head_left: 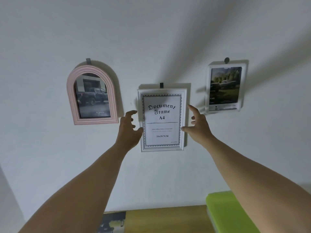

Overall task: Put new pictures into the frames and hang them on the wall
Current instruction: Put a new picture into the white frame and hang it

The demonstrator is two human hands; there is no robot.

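Three frames hang on the white wall. A pink arched frame [92, 96] on the left holds a dark pickup-truck picture. In the middle a white rectangular frame [162, 119] hangs from a grey hook and shows its stock sheet reading "Document Frame A4". On the right a white frame [225, 87] holds a car picture with trees. My left hand [129, 127] is at the middle frame's left edge, fingers spread, thumb at the edge. My right hand [198, 122] is at its right edge, fingers apart. Neither hand closes around the frame.
Below, a wooden tabletop [165, 219] runs along the wall. A printed picture [112, 221] lies at its left end. A lime-green box [225, 212] stands on the right, partly behind my right forearm.
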